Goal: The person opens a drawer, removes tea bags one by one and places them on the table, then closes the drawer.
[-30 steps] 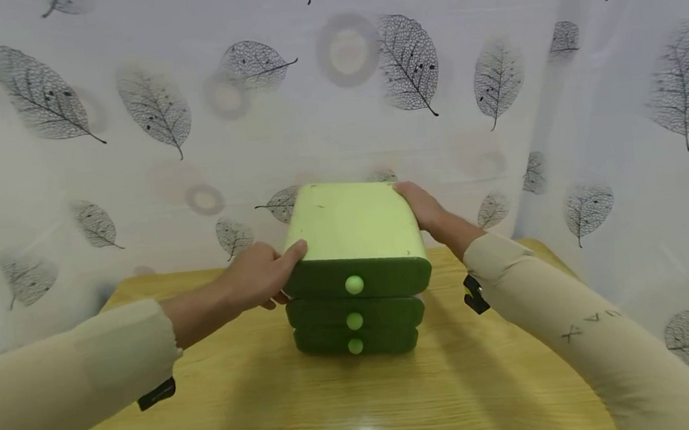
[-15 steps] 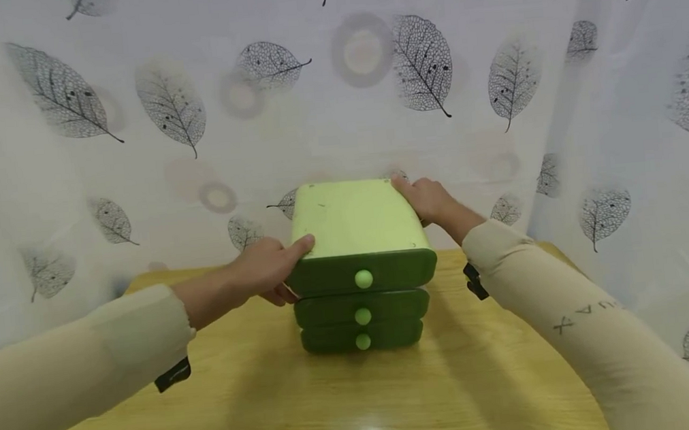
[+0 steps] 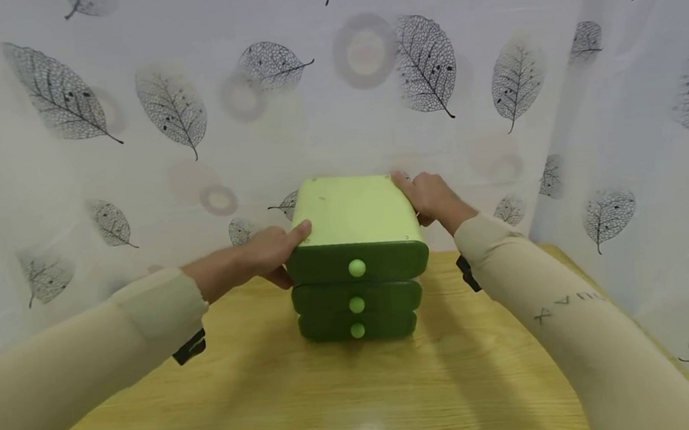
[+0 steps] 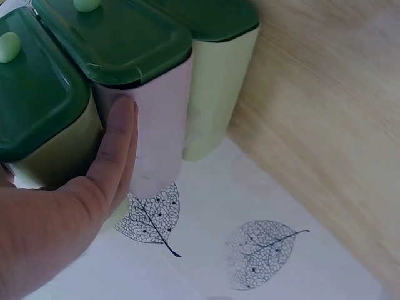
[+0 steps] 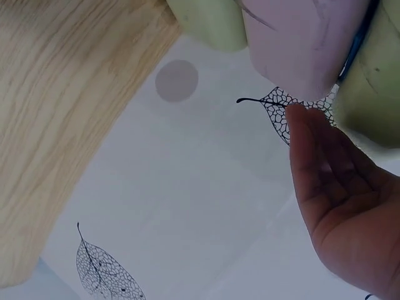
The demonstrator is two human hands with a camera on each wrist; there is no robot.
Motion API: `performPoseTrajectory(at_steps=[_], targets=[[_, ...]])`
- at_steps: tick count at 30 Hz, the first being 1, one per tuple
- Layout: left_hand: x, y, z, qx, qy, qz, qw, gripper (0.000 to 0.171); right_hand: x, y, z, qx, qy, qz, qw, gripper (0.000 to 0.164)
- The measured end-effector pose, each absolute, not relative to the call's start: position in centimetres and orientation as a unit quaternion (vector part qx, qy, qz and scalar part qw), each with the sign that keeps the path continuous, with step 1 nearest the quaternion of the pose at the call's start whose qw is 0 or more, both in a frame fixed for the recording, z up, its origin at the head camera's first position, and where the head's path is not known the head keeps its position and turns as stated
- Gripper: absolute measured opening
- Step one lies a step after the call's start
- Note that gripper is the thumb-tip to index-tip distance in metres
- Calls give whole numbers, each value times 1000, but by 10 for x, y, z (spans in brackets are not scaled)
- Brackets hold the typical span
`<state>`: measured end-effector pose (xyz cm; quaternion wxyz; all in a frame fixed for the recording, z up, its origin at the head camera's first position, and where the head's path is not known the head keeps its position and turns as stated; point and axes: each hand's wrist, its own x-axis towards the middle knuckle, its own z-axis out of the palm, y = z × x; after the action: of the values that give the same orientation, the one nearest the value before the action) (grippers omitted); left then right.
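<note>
A small three-tier drawer unit (image 3: 356, 207) stands on the table, with a pale yellow-green top and dark green fronts bearing round light green knobs. Pink sides of the middle tier (image 4: 159, 125) show in both wrist views. My left hand (image 3: 268, 252) holds the top tier at its front left corner, thumb on top, fingers down the side; in the left wrist view fingertips touch the pink side. At the far right corner my right hand (image 3: 432, 197) grips the same tier, thumb on top. The fingers of the right hand (image 5: 344, 187) reach toward its underside; exact contact is partly hidden.
The wooden table (image 3: 274, 399) extends in front of the unit and to both sides. Close behind hangs a white curtain (image 3: 312, 122) printed with leaves. Each sleeve has a black wrist strap (image 3: 190, 348) below it.
The drawer unit has shifted away from me toward the curtain and slightly left, both hands moving with it. The head view has turned a little, so the curtain pattern sits further right.
</note>
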<state>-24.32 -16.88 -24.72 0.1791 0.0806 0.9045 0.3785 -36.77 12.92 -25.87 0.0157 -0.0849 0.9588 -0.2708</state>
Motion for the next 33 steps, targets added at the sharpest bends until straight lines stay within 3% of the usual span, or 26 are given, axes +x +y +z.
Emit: performPoseTrajectory(at_steps=[10,20,26,33], targets=[[-257,-151,-251,63,907,381,167,75,-375,134,-248,-21,986,-163,-18,79],[-266,-154,-244,67,895,391,205,71,-371,138,-255,-20,980,-189,-53,73],[-284,-151,-241,42,889,405,208,70,-359,143,-256,-67,962,-264,-28,68],[-300,-148,-238,1,870,432,239,79,-334,151,-256,-98,952,-288,22,67]])
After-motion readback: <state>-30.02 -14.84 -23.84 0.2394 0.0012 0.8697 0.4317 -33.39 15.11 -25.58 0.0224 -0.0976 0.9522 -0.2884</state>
